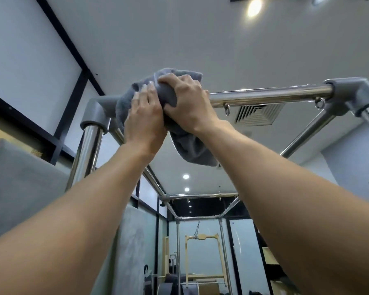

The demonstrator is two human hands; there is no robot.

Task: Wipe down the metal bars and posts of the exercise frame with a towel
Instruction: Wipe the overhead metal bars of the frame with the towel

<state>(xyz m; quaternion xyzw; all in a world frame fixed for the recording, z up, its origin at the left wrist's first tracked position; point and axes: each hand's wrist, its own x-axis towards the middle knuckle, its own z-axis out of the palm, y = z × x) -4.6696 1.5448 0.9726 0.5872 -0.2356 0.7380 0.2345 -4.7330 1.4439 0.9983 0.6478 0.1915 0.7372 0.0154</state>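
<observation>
Head view: the towel (185, 150) is wrapped over the top bar (264, 95) just beside the grey corner joint (96, 107), with its loose end hanging below the bar. It is gripped by the right hand (188, 103), whose fingers are curled round cloth and bar together. The left hand (145, 120), nearer the joint, is laid on the cloth with fingers straight. The bar's long axis runs away from the joint, bare beyond the right hand. A slide along that axis, led by the right hand, is judged to be called for.
</observation>
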